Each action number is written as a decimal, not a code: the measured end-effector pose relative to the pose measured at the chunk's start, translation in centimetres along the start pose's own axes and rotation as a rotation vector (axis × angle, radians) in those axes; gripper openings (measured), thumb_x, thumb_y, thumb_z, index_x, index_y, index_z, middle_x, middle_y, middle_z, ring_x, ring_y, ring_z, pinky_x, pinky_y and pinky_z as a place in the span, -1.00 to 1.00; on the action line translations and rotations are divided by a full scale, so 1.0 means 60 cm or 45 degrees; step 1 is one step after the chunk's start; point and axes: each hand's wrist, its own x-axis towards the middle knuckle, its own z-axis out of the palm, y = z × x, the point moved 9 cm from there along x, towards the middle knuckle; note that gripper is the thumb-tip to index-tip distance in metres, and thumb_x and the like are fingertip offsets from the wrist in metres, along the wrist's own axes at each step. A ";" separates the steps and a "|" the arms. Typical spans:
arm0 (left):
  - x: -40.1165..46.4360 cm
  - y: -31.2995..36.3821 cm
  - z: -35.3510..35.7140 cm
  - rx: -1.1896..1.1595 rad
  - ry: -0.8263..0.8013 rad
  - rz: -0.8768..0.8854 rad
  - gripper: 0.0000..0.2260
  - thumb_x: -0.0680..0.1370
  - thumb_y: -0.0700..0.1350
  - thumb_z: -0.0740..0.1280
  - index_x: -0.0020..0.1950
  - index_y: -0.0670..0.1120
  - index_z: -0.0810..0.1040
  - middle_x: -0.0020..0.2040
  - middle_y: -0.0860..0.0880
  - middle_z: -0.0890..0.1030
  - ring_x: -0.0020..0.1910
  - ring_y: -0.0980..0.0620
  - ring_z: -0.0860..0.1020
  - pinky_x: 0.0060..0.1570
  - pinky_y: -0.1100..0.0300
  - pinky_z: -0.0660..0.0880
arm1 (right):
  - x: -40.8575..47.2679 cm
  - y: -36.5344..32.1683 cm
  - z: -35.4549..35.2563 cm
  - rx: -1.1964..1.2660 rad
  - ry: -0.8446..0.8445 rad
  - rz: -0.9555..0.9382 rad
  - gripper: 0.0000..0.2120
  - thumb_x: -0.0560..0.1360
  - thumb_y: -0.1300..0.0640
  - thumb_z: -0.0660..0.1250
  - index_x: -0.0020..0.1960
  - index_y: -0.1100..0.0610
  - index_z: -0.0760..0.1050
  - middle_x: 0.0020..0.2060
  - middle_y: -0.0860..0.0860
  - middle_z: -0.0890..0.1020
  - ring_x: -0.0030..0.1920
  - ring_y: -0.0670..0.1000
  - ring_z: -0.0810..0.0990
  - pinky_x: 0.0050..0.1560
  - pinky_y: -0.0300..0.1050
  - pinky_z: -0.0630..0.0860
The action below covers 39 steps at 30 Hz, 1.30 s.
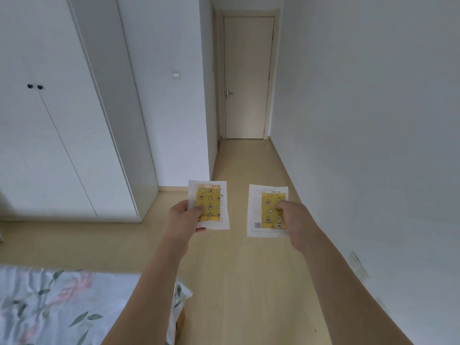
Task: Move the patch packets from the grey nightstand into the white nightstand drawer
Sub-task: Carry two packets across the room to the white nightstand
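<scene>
We see both arms stretched forward, bare, at about the same height over the pale wooden floor [239,270]. The left hand [183,217] pinches a white paper packet with a yellow star-printed patch [209,204] by its lower left corner, thumb on the front and the other fingers behind it; there seem to be more than one packet stacked in this hand, since extra white edges show at the bottom. The right hand [295,220] pinches a second white packet with the same yellow patch and a barcode [267,210] at its right edge, the thumb lying on the yellow part. Both packets are held upright, facing us, apart from each other.

Beyond the packets, the floor runs as a narrow passage to a closed cream door with a metal handle [246,78]. To the left of this door stands a tall white wardrobe with two small dark knobs [49,120], and a white wall switch [176,75] is between them. Nearest to us, far from the door, lies a floral bedsheet [62,307] under the left forearm
</scene>
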 end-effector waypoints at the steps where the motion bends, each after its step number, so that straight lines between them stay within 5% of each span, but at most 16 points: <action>1: 0.051 0.011 0.006 -0.010 0.007 0.003 -0.82 0.59 -0.27 0.27 -0.07 -0.02 0.59 -0.10 0.00 0.68 -0.11 -0.02 0.65 -0.10 0.04 0.61 | 0.044 -0.020 0.017 -0.006 -0.005 0.004 -0.84 0.55 0.22 0.21 -0.10 0.20 0.55 -0.21 0.08 0.64 -0.28 0.04 0.60 -0.26 -0.15 0.44; 13: 0.564 0.064 0.070 -0.012 0.109 0.000 -0.83 0.58 -0.25 0.28 -0.06 0.00 0.58 -0.10 0.04 0.67 -0.10 0.01 0.65 -0.10 0.07 0.62 | 0.513 -0.187 0.227 0.002 -0.080 0.018 -0.84 0.56 0.21 0.21 -0.07 0.20 0.56 -0.19 0.08 0.66 -0.23 0.05 0.64 -0.15 -0.10 0.49; 19: 0.824 0.081 0.002 0.008 0.345 0.079 -0.85 0.58 -0.24 0.26 0.00 -0.06 0.59 -0.06 0.00 0.68 -0.07 0.00 0.65 -0.14 0.09 0.60 | 0.764 -0.249 0.413 -0.069 -0.186 -0.001 -0.83 0.56 0.24 0.16 -0.07 0.19 0.54 -0.26 0.05 0.61 -0.35 0.01 0.55 -0.36 -0.21 0.38; 26: 1.028 0.142 -0.189 0.039 0.619 0.102 -0.81 0.57 -0.27 0.25 -0.08 -0.03 0.60 -0.09 0.00 0.69 -0.11 0.00 0.65 -0.09 0.04 0.61 | 0.941 -0.350 0.756 -0.130 -0.488 -0.024 -0.87 0.52 0.23 0.17 -0.08 0.15 0.50 -0.26 0.05 0.56 -0.24 0.06 0.50 -0.26 -0.15 0.34; 33: 1.142 0.072 -0.464 -0.078 0.957 -0.026 -0.84 0.55 -0.27 0.25 -0.03 -0.09 0.60 -0.08 -0.07 0.69 -0.09 -0.08 0.65 -0.16 0.07 0.59 | 0.959 -0.337 1.169 -0.336 -0.923 -0.015 -0.77 0.54 0.23 0.16 0.05 0.25 0.57 -0.17 0.09 0.64 -0.26 0.06 0.60 -0.30 -0.17 0.43; 39: 1.242 0.063 -0.727 -0.172 1.189 -0.035 -0.85 0.58 -0.26 0.26 -0.02 -0.07 0.60 -0.12 -0.02 0.68 -0.13 -0.01 0.64 -0.18 0.11 0.60 | 0.944 -0.350 1.514 -0.405 -1.164 -0.036 -0.82 0.56 0.24 0.18 -0.09 0.18 0.55 -0.23 0.07 0.65 -0.27 0.05 0.62 -0.27 -0.17 0.47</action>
